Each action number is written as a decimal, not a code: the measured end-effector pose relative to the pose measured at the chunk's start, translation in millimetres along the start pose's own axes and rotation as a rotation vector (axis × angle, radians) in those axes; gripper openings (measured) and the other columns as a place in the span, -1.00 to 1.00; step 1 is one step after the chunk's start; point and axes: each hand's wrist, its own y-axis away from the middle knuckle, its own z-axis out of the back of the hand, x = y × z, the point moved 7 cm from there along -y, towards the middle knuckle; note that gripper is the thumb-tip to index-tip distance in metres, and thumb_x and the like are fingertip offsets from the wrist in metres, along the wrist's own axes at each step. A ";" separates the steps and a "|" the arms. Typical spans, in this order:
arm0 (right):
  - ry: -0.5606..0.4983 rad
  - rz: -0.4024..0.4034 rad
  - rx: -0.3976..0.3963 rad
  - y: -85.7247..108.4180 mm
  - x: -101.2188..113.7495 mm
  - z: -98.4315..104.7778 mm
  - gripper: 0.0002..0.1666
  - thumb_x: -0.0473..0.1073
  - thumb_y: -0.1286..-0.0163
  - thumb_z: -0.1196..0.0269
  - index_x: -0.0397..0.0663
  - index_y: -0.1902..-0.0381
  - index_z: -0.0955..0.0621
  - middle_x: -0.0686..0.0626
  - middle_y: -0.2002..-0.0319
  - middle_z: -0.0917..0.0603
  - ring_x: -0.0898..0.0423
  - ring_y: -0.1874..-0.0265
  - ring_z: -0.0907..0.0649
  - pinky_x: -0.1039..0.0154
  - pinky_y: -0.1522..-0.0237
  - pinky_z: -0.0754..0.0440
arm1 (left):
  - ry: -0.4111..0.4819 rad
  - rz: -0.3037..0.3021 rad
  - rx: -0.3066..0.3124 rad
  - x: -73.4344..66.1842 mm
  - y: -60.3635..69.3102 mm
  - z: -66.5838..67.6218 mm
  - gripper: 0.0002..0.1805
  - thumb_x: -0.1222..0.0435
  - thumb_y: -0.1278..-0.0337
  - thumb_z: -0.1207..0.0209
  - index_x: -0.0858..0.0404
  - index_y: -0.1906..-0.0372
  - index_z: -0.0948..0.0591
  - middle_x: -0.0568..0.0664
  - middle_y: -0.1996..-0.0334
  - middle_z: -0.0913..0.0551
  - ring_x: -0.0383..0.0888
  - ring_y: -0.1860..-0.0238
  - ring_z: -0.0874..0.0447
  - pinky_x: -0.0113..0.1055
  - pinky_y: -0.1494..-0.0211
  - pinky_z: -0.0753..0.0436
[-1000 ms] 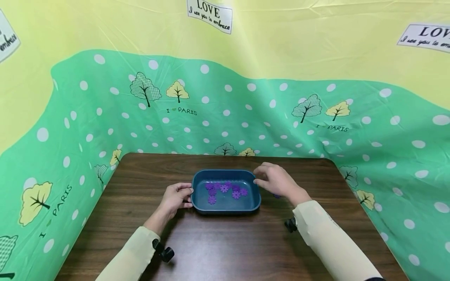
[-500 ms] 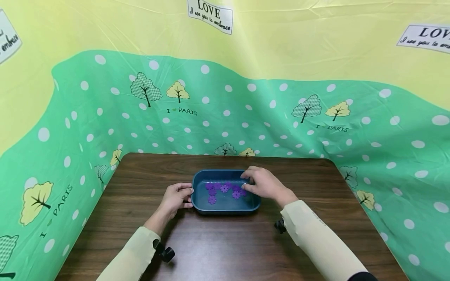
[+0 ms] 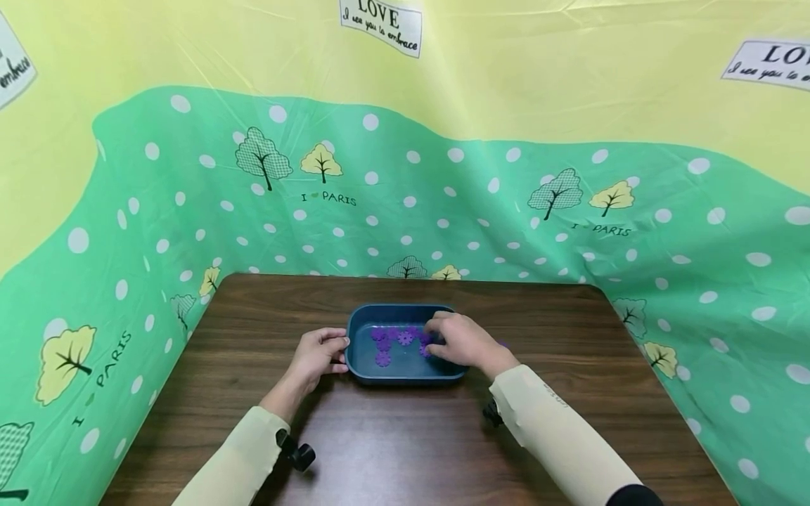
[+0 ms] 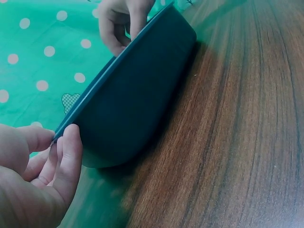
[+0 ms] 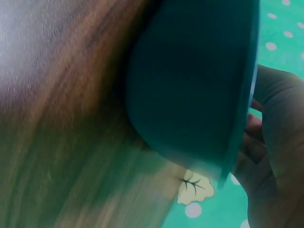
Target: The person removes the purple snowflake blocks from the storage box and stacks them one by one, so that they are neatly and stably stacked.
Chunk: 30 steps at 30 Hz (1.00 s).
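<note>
Hiding some purple flowers (image 3: 405, 339), the right hand (image 3: 463, 340) overhangs the blue tray (image 3: 408, 369).

Left hand (image 3: 313, 360) and right hand (image 3: 465, 342): bare. Left sleeve (image 3: 230, 460): pale cream, ending near the wrist, with a chunky black left camera (image 3: 295, 450). Right sleeve (image 3: 560, 439): matching cream, with dark lettering (image 3: 556, 396) illegible from where I stand; right camera (image 3: 491, 413), black, partly hidden; black band (image 3: 634, 495) farther up.

The left arm (image 3: 230, 460) slants up from the bottom left and the right arm (image 3: 563, 432) from the bottom right, the left grip (image 3: 313, 357) pinching with thumb (image 4: 35, 137) and fingers (image 4: 70, 154), the right grip (image 3: 465, 342), near the middle, bending its fingers down.
</note>
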 end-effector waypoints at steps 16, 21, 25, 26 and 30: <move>0.161 -0.029 0.009 -8.1 1.2 -21.9 -0.67 0.01 -0.32 -0.45 0.02 0.02 -0.77 0.04 0.15 -0.65 0.12 0.17 -0.65 0.09 0.03 -0.73 | 0.006 0.004 -0.008 0.3 -0.4 0.1 -0.60 0.42 -0.33 -0.23 0.45 -0.22 -0.59 0.23 0.28 -0.68 -0.17 0.52 -0.60 -0.28 0.42 -0.79; 0.207 -0.023 0.009 -9.3 2.5 -24.0 -0.68 -0.01 -0.30 -0.47 0.01 0.04 -0.77 0.03 0.16 -0.65 0.09 0.17 -0.66 0.07 0.05 -0.73 | 0.006 0.003 -0.005 0.2 -0.1 0.2 -0.60 0.42 -0.33 -0.23 0.46 -0.22 -0.58 0.24 0.28 -0.68 -0.17 0.52 -0.61 -0.28 0.42 -0.79; 0.209 -0.028 0.027 -9.8 3.7 -25.4 -0.68 -0.02 -0.29 -0.47 -0.01 0.04 -0.76 0.02 0.17 -0.68 0.09 0.18 -0.67 0.06 0.04 -0.74 | 0.004 0.010 -0.007 0.8 0.2 0.5 -0.60 0.42 -0.32 -0.24 0.45 -0.22 -0.59 0.25 0.27 -0.68 -0.16 0.52 -0.61 -0.27 0.41 -0.80; 0.209 -0.031 0.032 -10.1 3.8 -25.8 -0.68 -0.02 -0.30 -0.46 -0.01 0.04 -0.76 0.02 0.17 -0.68 0.09 0.18 -0.67 0.06 0.04 -0.74 | 0.002 0.009 -0.007 0.8 0.3 0.6 -0.60 0.42 -0.33 -0.24 0.45 -0.22 -0.59 0.25 0.27 -0.68 -0.16 0.52 -0.61 -0.27 0.41 -0.80; 0.215 -0.042 0.052 -11.2 3.7 -27.7 -0.67 -0.02 -0.32 -0.45 -0.01 0.02 -0.75 0.01 0.17 -0.70 0.10 0.19 -0.67 0.07 0.04 -0.74 | 0.000 0.007 -0.007 1.2 0.0 0.9 -0.60 0.41 -0.33 -0.24 0.45 -0.22 -0.59 0.24 0.28 -0.67 -0.16 0.52 -0.61 -0.27 0.41 -0.80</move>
